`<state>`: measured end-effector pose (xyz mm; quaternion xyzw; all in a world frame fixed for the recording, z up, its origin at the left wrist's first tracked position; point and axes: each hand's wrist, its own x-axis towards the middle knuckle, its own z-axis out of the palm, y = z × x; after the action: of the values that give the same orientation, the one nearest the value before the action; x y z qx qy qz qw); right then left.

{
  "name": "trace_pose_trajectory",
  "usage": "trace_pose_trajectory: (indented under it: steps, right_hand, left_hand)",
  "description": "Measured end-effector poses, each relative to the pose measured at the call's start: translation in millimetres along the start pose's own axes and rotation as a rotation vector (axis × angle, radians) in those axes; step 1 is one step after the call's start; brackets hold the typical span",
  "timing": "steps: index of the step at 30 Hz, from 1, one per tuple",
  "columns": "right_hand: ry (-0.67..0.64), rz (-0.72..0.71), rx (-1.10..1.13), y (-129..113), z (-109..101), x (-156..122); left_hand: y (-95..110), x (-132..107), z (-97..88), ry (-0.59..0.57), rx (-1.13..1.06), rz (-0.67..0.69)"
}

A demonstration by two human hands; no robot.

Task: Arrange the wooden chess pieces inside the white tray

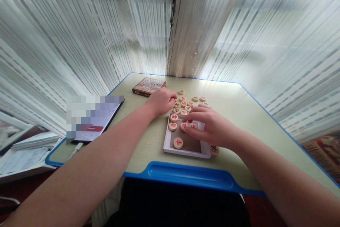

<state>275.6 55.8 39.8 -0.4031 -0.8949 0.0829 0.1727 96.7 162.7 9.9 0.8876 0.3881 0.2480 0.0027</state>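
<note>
Red 帅 (or 帥) and 相 are legible on two discs in the tray.
The marshal character stands on the upper disc [174, 117] in the far left of the tray [167, 142], 相 on the lower disc [172, 126] just nearer. Red and black characters on the other discs [195, 98] are too small, blurred or covered to read surely; the box [150, 84] bears illegible print.

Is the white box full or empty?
Neither, it's partly filled: several round pieces lie inside the white box, and some of its brown inside shows bare between them.
</note>
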Motion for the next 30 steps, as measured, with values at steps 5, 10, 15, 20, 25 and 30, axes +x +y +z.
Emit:
trace_pose_trajectory:
  steps: [5,10,15,20,25,30]
  right_hand:
    - [-0.012,0.094,-0.161,5,7,2]
    - [0.054,0.086,-0.125,4,14,3]
    - [0.175,0.02,-0.084,-2,18,6]
    - [0.235,-0.04,-0.112,-4,22,11]
    - [0.281,-0.071,-0.159,-8,22,12]
    - [0.273,-0.098,-0.176,-12,21,14]
  left_hand:
    - [0,0,0.9,-0.001,-0.002,0.005]
    - [2,0,0.0,-0.005,0.01,0.016]
    - [5,1,1.9,-0.003,0.017,0.063]
    - [7,1,3.6,-0.014,0.03,0.087]
    - [6,3,4.7,-0.034,0.025,0.099]
    - [4,4,6.1,-0.03,0.004,0.082]
